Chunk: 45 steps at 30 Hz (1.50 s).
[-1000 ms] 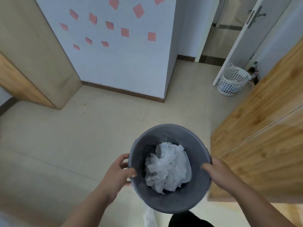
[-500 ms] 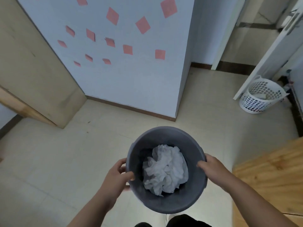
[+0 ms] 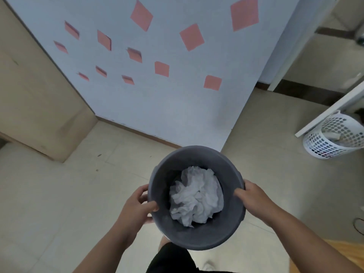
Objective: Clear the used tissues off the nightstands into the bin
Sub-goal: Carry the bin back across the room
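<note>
Bin: a round grey bin (image 3: 167, 174), held off the floor in front of the person's body, mouth up and close to level.
Tissues: a crumpled white wad of tissues (image 3: 195, 196) lies in the bottom of the bin, filling most of its middle and well below the rim.
Left hand: the left hand (image 3: 136, 205) is on the bin's left side. The thumb is hooked over the rim onto the inner wall and the fingers are curled against the outside, clamped on the rim.
Right hand: the right hand (image 3: 254, 201) is on the bin's right side with the same hold, thumb inside and fingers outside, pinching the rim.
Why held so: probably for balance — opposite grips keep the mouth level, so the light paper stays put.
Nightstands: none in view, so it cannot be told whether any tissues remain on them.
Beyond the bin: a pale wall (image 3: 177, 115) dotted with pink squares (image 3: 192, 37).
Right of the bin: a white perforated basket (image 3: 334, 138) stands well apart on the tiled floor (image 3: 59, 194).
Left of the bin: a tan wooden panel (image 3: 39, 95), well apart.
Stage: judged late — the load is collected and the bin is being carried, either to another nightstand or back to its place.
Risk: slight, since a sharp tilt could tip the wad out.
</note>
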Each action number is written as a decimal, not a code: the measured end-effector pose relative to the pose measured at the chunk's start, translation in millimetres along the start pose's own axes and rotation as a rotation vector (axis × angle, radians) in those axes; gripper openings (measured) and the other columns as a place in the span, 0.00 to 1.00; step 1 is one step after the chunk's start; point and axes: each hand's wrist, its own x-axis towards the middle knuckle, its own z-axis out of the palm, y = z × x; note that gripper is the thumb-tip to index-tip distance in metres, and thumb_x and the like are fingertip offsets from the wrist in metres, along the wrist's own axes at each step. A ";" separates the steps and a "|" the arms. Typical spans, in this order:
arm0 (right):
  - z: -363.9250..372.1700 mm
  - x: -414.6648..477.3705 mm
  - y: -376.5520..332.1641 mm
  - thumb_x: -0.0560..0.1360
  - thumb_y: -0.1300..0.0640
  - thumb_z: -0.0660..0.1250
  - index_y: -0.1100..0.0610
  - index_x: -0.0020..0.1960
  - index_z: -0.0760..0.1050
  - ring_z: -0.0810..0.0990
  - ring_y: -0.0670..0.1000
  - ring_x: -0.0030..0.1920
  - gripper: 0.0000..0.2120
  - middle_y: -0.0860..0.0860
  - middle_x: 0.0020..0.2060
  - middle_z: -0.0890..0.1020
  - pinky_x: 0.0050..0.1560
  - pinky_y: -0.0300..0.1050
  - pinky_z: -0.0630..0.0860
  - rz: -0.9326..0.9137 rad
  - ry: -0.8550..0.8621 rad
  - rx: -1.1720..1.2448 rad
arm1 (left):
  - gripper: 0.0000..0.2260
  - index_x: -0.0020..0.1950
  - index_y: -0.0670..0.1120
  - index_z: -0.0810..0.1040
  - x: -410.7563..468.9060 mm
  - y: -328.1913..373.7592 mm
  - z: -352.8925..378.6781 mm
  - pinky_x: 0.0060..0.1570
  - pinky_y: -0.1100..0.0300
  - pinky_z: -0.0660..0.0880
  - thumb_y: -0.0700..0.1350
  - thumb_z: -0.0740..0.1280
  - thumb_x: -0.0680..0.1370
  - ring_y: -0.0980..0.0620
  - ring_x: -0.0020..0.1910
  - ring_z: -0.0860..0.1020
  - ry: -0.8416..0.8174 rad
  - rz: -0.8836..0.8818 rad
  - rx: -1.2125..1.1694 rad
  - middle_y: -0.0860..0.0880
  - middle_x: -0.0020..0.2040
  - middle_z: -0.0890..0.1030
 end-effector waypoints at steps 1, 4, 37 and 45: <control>5.8 18.2 -7.3 0.75 0.57 0.63 0.49 0.52 0.80 0.85 0.52 0.44 0.10 0.47 0.42 0.87 0.40 0.45 0.78 0.019 0.006 0.014 | 0.27 0.63 0.56 0.82 22.5 7.1 -5.8 0.43 0.51 0.87 0.38 0.71 0.66 0.45 0.50 0.89 -0.012 -0.013 0.009 0.47 0.55 0.89; 22.3 70.7 -29.0 0.77 0.59 0.62 0.50 0.53 0.80 0.85 0.53 0.46 0.10 0.50 0.46 0.87 0.40 0.46 0.77 0.071 0.021 0.049 | 0.27 0.64 0.56 0.81 88.6 31.8 -21.9 0.43 0.52 0.87 0.37 0.71 0.67 0.46 0.51 0.89 -0.047 -0.052 0.039 0.48 0.56 0.88; 209.8 658.4 187.7 0.78 0.53 0.62 0.54 0.57 0.76 0.82 0.55 0.49 0.10 0.53 0.50 0.83 0.45 0.50 0.78 0.234 -0.006 -0.040 | 0.25 0.69 0.56 0.79 691.5 -217.9 -13.1 0.45 0.55 0.86 0.35 0.70 0.75 0.47 0.55 0.88 -0.047 -0.185 0.152 0.50 0.58 0.89; 201.8 650.5 183.9 0.77 0.42 0.70 0.52 0.59 0.82 0.84 0.47 0.46 0.16 0.43 0.46 0.85 0.43 0.46 0.81 0.213 0.121 0.058 | 0.32 0.82 0.56 0.68 672.1 -200.9 -1.4 0.52 0.54 0.84 0.47 0.76 0.80 0.48 0.64 0.83 0.047 -0.139 0.203 0.52 0.71 0.80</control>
